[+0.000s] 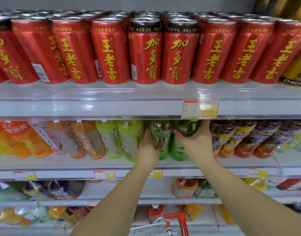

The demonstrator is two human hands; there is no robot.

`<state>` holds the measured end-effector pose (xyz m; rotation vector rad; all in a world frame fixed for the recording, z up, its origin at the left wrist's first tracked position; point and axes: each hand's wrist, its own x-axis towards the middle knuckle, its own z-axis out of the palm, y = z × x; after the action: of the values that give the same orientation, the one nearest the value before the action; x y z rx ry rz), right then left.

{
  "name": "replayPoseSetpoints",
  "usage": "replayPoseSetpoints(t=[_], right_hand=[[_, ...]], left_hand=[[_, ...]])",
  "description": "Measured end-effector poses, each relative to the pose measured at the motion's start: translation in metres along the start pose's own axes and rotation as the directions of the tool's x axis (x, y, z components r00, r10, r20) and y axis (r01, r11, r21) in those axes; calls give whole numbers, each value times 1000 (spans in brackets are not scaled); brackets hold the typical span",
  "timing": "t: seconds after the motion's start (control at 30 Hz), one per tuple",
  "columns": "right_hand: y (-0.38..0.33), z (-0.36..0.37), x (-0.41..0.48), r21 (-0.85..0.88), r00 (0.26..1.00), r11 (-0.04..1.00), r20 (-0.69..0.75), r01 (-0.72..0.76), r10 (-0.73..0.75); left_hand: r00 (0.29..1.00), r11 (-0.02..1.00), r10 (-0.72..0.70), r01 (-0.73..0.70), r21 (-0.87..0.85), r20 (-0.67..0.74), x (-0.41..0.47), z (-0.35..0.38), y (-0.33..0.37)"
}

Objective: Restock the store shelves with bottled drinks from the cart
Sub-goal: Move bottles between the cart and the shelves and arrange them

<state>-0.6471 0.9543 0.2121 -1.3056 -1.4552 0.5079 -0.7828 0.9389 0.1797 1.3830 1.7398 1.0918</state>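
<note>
On the middle shelf (61, 163), both hands work side by side in the green-drink section. The left hand (149, 145) grips a green-label bottle (160, 133) from its left side, fingers curled round the body and thumb on the front. This bottle stands about upright; whether its base touches the shelf cannot be determined. The right hand (195, 142) grips a dark green bottle (188, 127) from the right, fingers wrapped behind it. This bottle is held above a standing green bottle (178, 150), its top just under the price tag (200, 109). Red cans (110, 51) fill the upper shelf. The cart (180, 218) sits below, between the forearms.
</note>
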Motion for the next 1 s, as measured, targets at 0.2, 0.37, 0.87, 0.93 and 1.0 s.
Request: replayPoseSetpoints(t=[0.2, 0.37, 0.87, 0.93, 1.0], right_hand=[[2, -3, 2, 10, 998, 999, 42, -51, 51], [27, -5, -24, -30, 979, 988, 130, -152, 155], [41, 9, -102, -188, 977, 966, 92, -175, 194], [43, 17, -154, -162, 975, 980, 167, -119, 146], [58, 29, -207, -179, 920, 976, 347, -125, 182]], left_hand=[[999, 995, -42, 41, 91, 8, 27, 14, 12], [992, 983, -127, 129, 133, -23, 45, 24, 22], [996, 993, -28, 38, -114, 85, -123, -27, -96], [987, 988, -148, 150, -25, 65, -152, -47, -147], [959, 958, -282, 280, 61, 11, -179, -66, -198]])
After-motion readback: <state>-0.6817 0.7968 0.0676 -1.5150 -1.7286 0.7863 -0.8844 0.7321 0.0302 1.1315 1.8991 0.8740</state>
